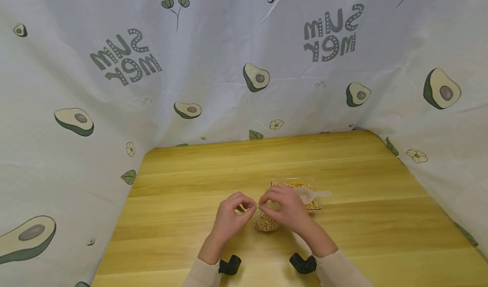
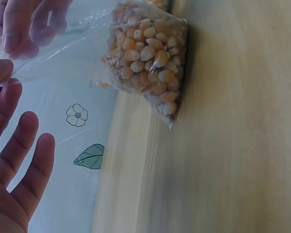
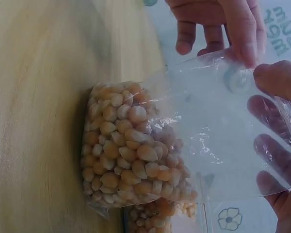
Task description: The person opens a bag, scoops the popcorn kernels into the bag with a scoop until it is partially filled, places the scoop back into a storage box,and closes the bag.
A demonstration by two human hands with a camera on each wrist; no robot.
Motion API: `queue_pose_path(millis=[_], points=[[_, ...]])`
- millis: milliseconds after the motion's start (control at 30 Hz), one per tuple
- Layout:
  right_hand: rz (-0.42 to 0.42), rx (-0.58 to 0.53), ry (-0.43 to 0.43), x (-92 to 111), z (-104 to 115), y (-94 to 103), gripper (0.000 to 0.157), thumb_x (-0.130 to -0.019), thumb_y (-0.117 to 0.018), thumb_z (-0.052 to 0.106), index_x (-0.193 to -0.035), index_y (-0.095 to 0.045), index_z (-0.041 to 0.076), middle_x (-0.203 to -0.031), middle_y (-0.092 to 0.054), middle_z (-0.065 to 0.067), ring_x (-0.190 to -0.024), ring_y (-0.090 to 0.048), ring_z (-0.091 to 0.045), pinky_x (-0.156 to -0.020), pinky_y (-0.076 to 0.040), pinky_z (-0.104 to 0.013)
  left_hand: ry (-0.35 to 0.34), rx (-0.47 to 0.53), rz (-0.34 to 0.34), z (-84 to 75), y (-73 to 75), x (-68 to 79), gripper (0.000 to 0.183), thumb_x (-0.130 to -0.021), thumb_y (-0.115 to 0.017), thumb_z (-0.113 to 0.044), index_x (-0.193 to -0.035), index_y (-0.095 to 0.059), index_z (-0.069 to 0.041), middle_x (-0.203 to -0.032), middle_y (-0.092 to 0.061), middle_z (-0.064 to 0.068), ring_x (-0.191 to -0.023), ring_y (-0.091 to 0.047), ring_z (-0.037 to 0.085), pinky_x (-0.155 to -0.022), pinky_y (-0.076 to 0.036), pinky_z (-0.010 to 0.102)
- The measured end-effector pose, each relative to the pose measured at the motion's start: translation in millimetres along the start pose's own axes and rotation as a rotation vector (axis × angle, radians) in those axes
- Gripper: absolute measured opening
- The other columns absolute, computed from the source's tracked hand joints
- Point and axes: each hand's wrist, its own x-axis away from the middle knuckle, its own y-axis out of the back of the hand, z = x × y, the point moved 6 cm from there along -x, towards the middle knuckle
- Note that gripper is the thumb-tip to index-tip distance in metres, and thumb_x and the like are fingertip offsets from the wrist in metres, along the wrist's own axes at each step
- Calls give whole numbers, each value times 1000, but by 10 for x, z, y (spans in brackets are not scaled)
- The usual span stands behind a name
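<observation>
A clear plastic bag (image 3: 136, 145), its lower part full of corn kernels, stands on the wooden table between my hands. My left hand (image 1: 233, 214) pinches one upper corner of the bag between thumb and index finger; its other fingers are spread in the left wrist view. My right hand (image 1: 286, 206) pinches the top edge close by, with its remaining fingers behind the clear film in the right wrist view. The two hands nearly meet at the fingertips. Kernels (image 2: 148, 53) bulge the bag's base, while the upper film is bare.
Just behind my right hand sits a clear container (image 1: 291, 179) of corn kernels, with a pale scoop (image 1: 323, 193) lying across it. The wooden table (image 1: 183, 176) is enclosed by a printed curtain (image 1: 213, 45). Dark wrist-worn pieces (image 1: 230, 265) show beneath both wrists.
</observation>
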Motion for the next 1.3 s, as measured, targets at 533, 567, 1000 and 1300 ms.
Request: queue_pose_path(millis=[533, 567, 1000, 1300], points=[[87, -61, -202, 6, -87, -41, 18, -80, -83, 12, -83, -71, 25, -82, -68, 15, -80, -59, -6, -85, -53, -39, 46, 45, -16, 14, -59, -23, 9, -88, -75, -9, -88, -74, -18, -83, -70, -1, -77, -64, 13, -65, -57, 27], [88, -67, -211, 5, -88, -41, 17, -81, -83, 12, -83, -71, 25, -82, -68, 15, -80, -59, -7, -85, -53, -39, 59, 54, -15, 19, -62, -24, 9, -89, -75, -10, -88, -74, -18, -83, -70, -1, -77, -64, 13, -65, -57, 27], [79, -93, -230, 49, -113, -18, 17, -81, -81, 10, -82, -71, 24, -81, -68, 14, -76, -58, -11, -78, -52, -35, 267, 117, -13, 75, -100, -36, 6, -87, -75, -6, -87, -74, -12, -85, -70, 4, -78, -59, 2, -71, -54, 27], [19, -106, -145, 88, -109, 5, 18, -80, -82, 7, -81, -70, 20, -80, -68, 10, -73, -58, -17, -70, -47, -25, 235, 96, 7, -176, -74, -63, 6, -88, -72, -3, -90, -74, -8, -85, -68, 9, -79, -58, 9, -73, -55, 29]])
